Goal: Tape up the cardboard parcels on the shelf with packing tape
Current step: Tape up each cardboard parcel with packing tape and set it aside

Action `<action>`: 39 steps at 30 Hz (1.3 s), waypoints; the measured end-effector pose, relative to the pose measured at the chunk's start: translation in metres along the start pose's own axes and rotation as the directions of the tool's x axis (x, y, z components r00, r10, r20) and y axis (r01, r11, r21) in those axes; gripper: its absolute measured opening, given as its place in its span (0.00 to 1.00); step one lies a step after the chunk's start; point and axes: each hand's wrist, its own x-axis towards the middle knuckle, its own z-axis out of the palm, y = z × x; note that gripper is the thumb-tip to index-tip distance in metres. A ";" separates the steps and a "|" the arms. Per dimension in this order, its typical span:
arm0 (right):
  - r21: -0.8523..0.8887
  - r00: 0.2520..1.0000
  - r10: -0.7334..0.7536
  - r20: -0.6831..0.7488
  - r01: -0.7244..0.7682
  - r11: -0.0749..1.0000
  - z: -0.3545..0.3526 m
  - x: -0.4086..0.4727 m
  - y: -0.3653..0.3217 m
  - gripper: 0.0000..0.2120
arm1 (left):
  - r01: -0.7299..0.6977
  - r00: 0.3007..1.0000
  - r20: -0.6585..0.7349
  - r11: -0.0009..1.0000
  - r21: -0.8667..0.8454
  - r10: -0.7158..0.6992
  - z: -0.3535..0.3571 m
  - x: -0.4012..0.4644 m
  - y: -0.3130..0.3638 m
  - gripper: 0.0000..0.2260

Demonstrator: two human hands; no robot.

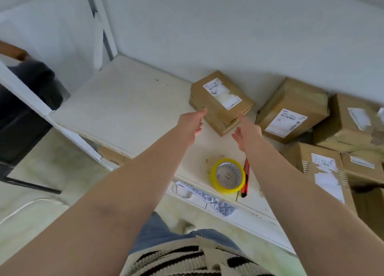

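Note:
A small cardboard parcel point(221, 102) with a white label lies on the white shelf point(124, 109) near the back wall. My left hand point(192, 123) reaches toward its left near side with fingers straight, the fingertips at or just short of the box. On the other side my right hand point(247, 130) is stretched out the same way, open and holding nothing. A yellow roll of packing tape point(228, 176) lies flat near the shelf's front edge, between my forearms. A red utility knife point(245, 178) lies just right of the roll.
Several more labelled cardboard parcels point(291, 111) are piled at the right of the shelf. A white woven bag handle point(199, 194) hangs at the shelf front. A dark chair point(27, 101) stands on the left, beyond the shelf post.

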 end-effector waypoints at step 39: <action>-0.210 0.978 0.019 0.206 0.025 0.977 0.097 -0.034 0.088 0.26 | -0.074 0.993 -0.013 0.712 0.698 0.117 -0.110 0.047 0.015 0.31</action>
